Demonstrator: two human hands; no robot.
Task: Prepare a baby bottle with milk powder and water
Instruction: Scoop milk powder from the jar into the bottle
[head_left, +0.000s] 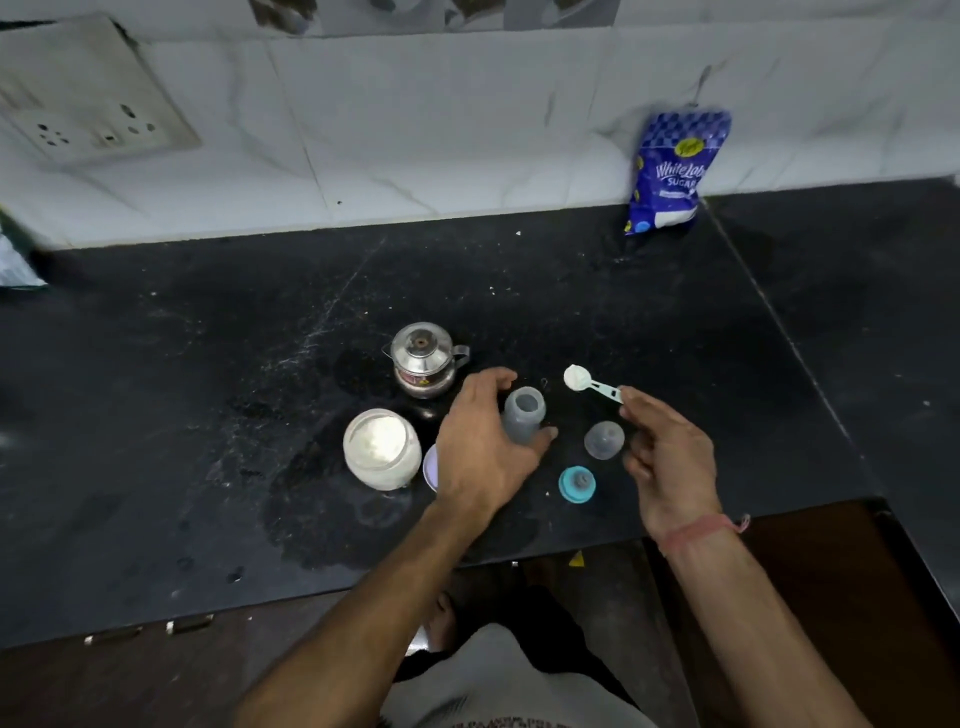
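An open grey baby bottle (524, 413) stands upright on the black counter (208, 364). My left hand (480, 452) curls round its left side, thumb at the base. My right hand (667, 457) pinches the handle of a pale measuring spoon (589, 383) heaped with white powder, held level just right of the bottle's mouth. An open glass jar of milk powder (382, 449) stands to the left. The teal nipple ring (576, 484) and the clear bottle cap (604, 440) lie on the counter between my hands.
A small steel kettle (423, 358) stands behind the bottle. A lilac lid (430, 467) peeks out under my left hand. A blue sugar bag (670, 171) leans on the tiled wall at the back right. The counter's front edge runs below my wrists.
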